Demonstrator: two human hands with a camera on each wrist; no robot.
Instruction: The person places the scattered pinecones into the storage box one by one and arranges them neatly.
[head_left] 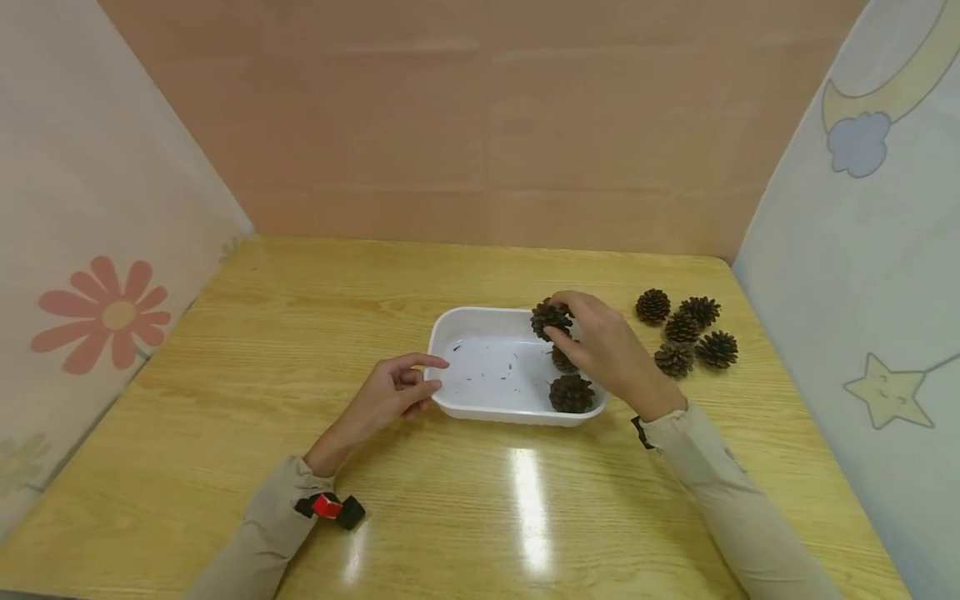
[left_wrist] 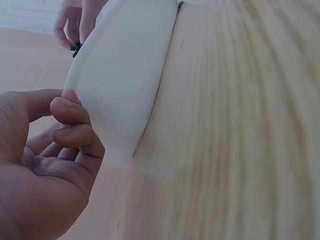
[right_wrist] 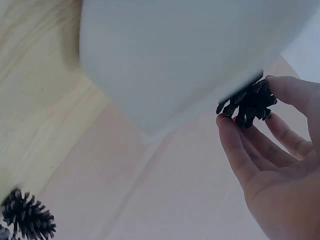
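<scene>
A white rectangular tub (head_left: 495,412) sits on the wooden table. At its left end my left hand (head_left: 393,387) pinches the rim between thumb and fingers, which the left wrist view shows close up at the tub wall (left_wrist: 120,75). Over the tub's right back part, my right hand (head_left: 606,346) holds a brown pine cone (head_left: 551,320) by the fingertips. Below that hand, a second pine cone (head_left: 564,358), partly hidden, and a third pine cone (head_left: 572,394) lie inside at the right end. In the right wrist view the held pine cone (right_wrist: 250,105) shows at the rim.
Several loose pine cones (head_left: 682,327) lie grouped on the table right of the tub. Small dark flakes (head_left: 510,367) are scattered on the tub's floor. Panels with a printed flower (head_left: 117,315) and a star (head_left: 891,390) border the table (head_left: 300,317) left and right.
</scene>
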